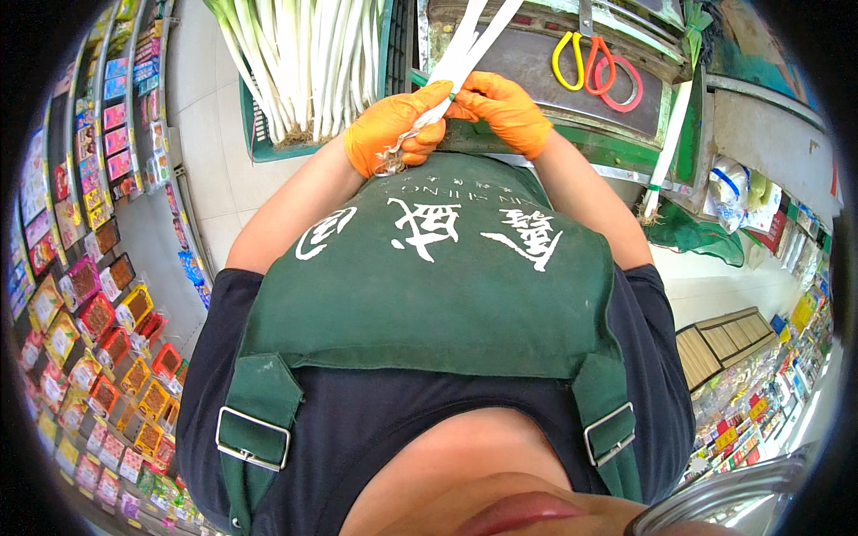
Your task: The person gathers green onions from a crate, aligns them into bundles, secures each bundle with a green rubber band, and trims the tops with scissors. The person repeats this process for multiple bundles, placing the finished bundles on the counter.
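Note:
My left hand [395, 130], in an orange glove, is wrapped around a few white-stemmed scallions [462, 57] just above their roots. The stalks slant up and away to the right, past the top of the picture. A narrow green tape [452, 97] goes around them beside my left thumb, and a green strip [419, 77] sticks out on their left. My right hand [506, 110], gloved too, has its fingertips pinched together at this tape; what lies between them is partly hidden.
Left of my hands, a green plastic crate [268, 153] holds many scallions [308, 74]. Scissors [584, 50] with yellow and red handles and a pink tape roll [618, 84] lie on a worn bench [536, 110]. Banded scallions [670, 141] lean at its right edge. Packed shelves [94, 154] stand left.

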{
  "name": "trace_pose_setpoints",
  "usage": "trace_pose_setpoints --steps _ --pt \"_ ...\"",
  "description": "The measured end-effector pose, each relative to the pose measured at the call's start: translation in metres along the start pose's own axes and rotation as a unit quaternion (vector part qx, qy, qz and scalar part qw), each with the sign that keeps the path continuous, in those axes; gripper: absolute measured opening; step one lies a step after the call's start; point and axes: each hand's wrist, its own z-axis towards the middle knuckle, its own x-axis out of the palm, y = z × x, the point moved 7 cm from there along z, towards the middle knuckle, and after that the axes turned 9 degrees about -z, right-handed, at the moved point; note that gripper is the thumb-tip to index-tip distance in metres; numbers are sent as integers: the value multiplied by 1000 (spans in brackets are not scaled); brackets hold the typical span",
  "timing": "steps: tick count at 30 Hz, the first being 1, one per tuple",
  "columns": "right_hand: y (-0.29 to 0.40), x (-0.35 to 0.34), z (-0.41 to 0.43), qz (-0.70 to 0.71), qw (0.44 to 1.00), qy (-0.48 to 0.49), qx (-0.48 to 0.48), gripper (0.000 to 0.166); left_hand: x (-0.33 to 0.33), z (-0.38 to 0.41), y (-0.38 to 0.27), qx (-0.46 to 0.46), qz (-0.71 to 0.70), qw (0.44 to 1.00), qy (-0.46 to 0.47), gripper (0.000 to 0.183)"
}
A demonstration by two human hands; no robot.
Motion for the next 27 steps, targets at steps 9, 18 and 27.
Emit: trace_pose_setpoints --steps 9,18,27 --pt "94 -4 -9 -519 787 -240 -231 35 -36 22 -8 133 485 855 -123 42" --pt "82 24 2 14 978 111 176 47 -26 29 -17 296 445 841 -88 39" --pt "22 -23 -43 -66 971 30 229 37 0 11 -2 82 149 985 -17 31"
